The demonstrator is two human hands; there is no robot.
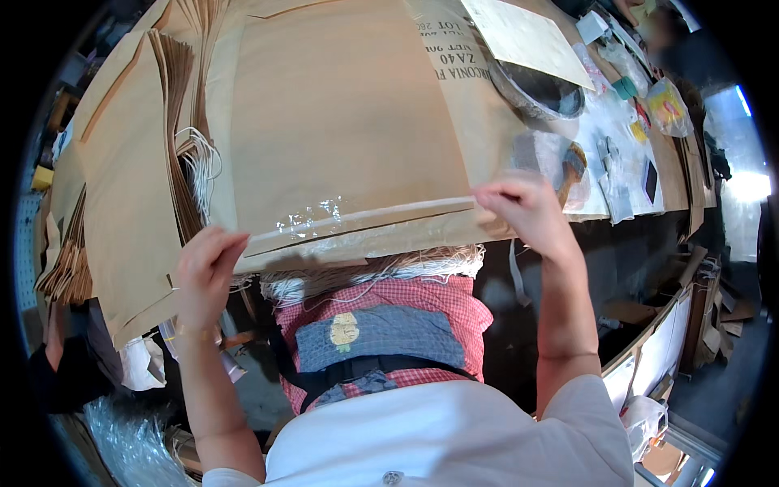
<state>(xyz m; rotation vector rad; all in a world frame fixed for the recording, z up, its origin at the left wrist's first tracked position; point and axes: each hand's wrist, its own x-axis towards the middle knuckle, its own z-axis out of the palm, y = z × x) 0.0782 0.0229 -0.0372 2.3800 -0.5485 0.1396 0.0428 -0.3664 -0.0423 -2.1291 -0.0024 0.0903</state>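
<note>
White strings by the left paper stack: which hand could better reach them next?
Probably the left hand: it is nearer these white strings, while the right hand is across the brown paper.

Left hand (204, 266): raised in front of the torso (406, 442), fingers curled, thumb and forefinger brought together in a pinch directed inward, to the right. Left forearm (209, 377): bare, slanting outward from elbow to wrist. Right hand (527, 209): likewise pinched at thumb and forefinger, fingertips directed inward, to the left; slightly blurred. Right forearm (561, 304): bare, nearly upright in view, leaning slightly inward toward the wrist. Both arms bent and extended forward. Hands well apart, facing each other, the right farther from the torso than the left.
</note>
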